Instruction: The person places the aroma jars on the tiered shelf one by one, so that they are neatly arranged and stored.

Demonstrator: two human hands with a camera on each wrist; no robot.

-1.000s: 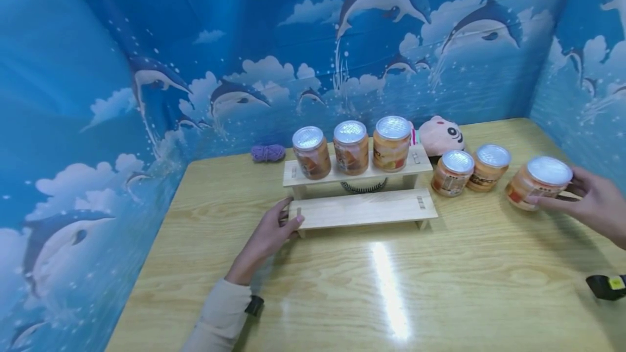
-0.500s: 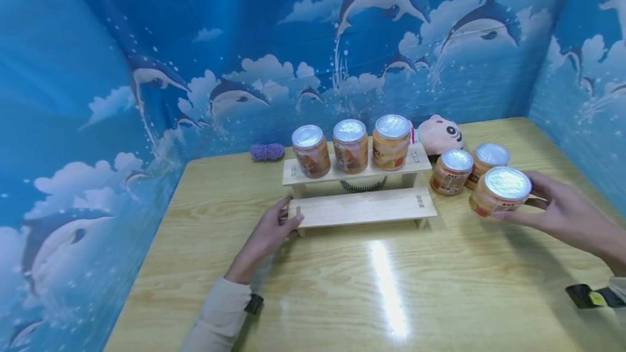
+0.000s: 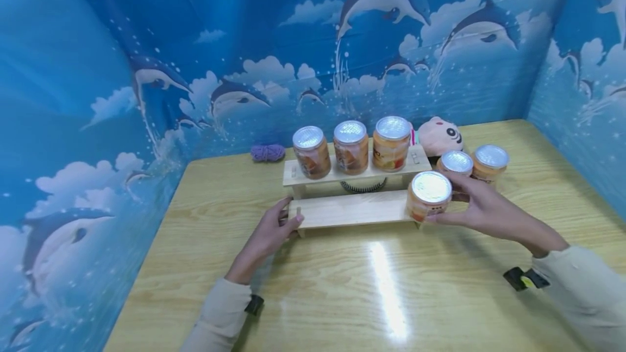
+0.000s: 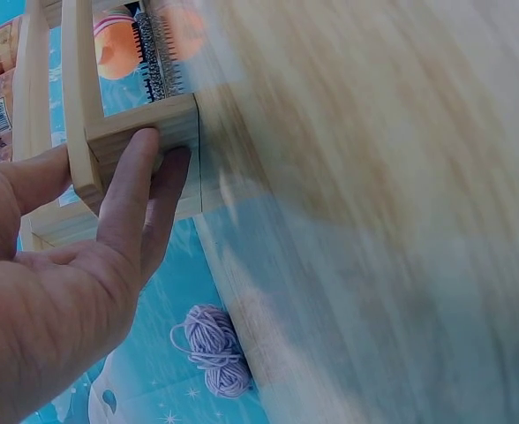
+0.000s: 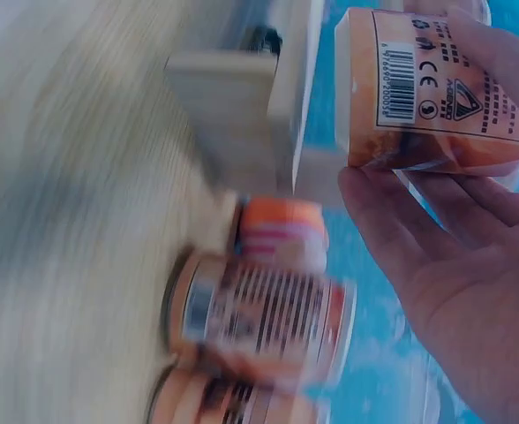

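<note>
A two-step wooden rack stands on the table. My left hand grips the left end of its lower step, thumb on top and fingers against the end leg. My right hand holds an orange-labelled can with a silver lid, upright over the lower step's right end. In the right wrist view, a small gap shows between the can's base and the step. On the upper step stand three similar cans, left, middle and right.
Two more cans, one partly hidden behind my right hand and another, stand right of the rack. Behind them sits a pink plush toy. Purple yarn lies at the back left. A black bristled item shows under the upper step.
My right hand has carried the can leftward from the table's right side to above the lower step's right end. The left hand has stayed on the rack.
</note>
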